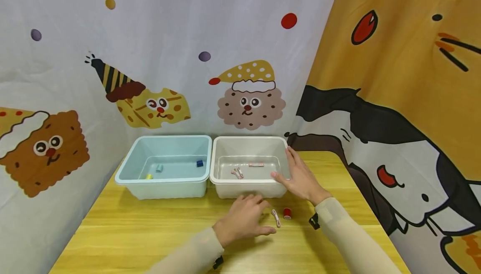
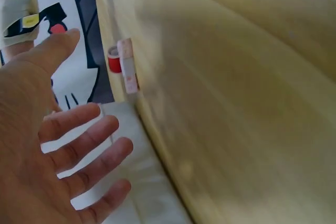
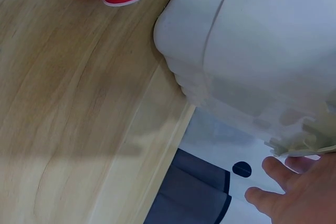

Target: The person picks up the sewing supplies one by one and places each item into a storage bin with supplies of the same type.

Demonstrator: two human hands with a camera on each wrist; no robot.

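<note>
My left hand [image 1: 244, 219] hovers over the table in front of the white bin, thumb and fingers spread, holding nothing. Just right of it lie a small pink-and-white looped bundle [image 1: 276, 218] and a red thread spool [image 1: 287, 213]. Both also show beyond my fingers in the left wrist view, the bundle [image 2: 127, 66] overlapping the spool [image 2: 114, 60]. My right hand [image 1: 300, 178] is at the right front corner of the white bin [image 1: 249, 189], fingers along its right rim and thumb over the front corner. Several similar pink-and-white bundles [image 1: 238, 173] lie inside that bin.
A light blue bin [image 1: 165, 190] stands left beside the white one. In it are a dark blue spool [image 1: 199, 163], a light blue spool [image 1: 159, 168] and a yellow piece [image 1: 149, 176]. A printed curtain [image 1: 169, 27] hangs behind the wooden table [image 1: 124, 232].
</note>
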